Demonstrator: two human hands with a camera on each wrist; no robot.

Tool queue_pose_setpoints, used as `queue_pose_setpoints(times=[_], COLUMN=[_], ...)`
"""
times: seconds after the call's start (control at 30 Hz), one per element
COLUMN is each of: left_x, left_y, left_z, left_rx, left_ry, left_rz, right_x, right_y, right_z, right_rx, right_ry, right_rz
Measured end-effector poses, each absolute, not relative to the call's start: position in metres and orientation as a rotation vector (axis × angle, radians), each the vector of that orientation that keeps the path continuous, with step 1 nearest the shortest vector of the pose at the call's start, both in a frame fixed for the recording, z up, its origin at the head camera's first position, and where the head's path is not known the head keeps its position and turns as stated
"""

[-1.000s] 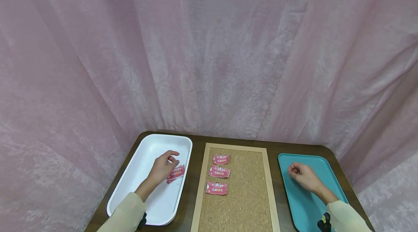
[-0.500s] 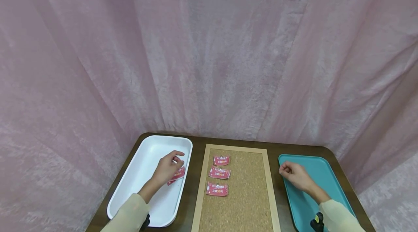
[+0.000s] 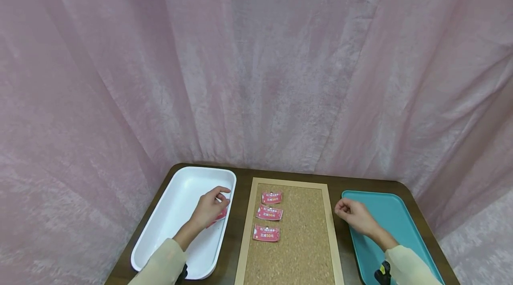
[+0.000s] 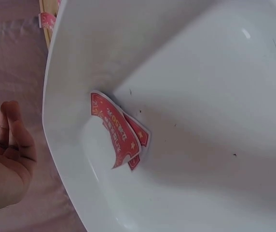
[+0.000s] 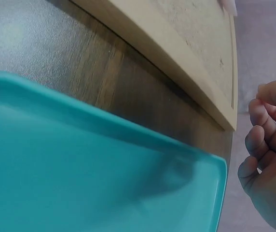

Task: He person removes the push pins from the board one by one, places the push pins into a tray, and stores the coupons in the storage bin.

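Observation:
My left hand [image 3: 208, 208] hovers over the right side of the white tray [image 3: 160, 227], fingers loosely bent and thumb apart from them, with nothing between. Under it, partly covered in the head view, lie red paper coupons [image 3: 220, 215]. In the left wrist view one curved coupon [image 4: 121, 130] overlaps another at the tray's corner. My right hand [image 3: 358, 217] is over the left edge of the teal tray [image 3: 394, 213], fingers curled. In the right wrist view the thumb and index tips [image 5: 259, 96] meet; I cannot tell whether something small is between them.
A wood-framed cork board [image 3: 300, 240] lies between the trays. Three red coupons run down its left side: a top one [image 3: 271, 197], a middle one [image 3: 269, 213] and a lower one [image 3: 266, 233]. A pink curtain [image 3: 256, 75] hangs behind the dark wooden table [image 3: 348, 182].
My right hand has moved left from over the teal tray towards the cork board. My left hand has shifted slightly right, covering more of the loose coupons.

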State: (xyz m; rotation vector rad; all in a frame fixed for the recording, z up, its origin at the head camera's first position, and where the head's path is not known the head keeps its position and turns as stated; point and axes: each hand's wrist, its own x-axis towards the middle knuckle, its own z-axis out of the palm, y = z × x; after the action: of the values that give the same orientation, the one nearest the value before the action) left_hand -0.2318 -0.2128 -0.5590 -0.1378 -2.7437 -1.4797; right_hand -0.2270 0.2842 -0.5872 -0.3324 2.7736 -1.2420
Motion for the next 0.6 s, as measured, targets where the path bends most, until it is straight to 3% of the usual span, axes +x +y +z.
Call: queue_pose_setpoints(times=[0.6], left_x=[-0.228], left_y=[-0.198], left_z=[-0.558], left_rx=[-0.214], left_ry=[-2.73], left_rz=[-1.58], right_x=[-0.229], right_y=[0.253], right_z=[-0.589], right_rx=[-0.473], right_ry=[2.72], right_rz=[-1.291])
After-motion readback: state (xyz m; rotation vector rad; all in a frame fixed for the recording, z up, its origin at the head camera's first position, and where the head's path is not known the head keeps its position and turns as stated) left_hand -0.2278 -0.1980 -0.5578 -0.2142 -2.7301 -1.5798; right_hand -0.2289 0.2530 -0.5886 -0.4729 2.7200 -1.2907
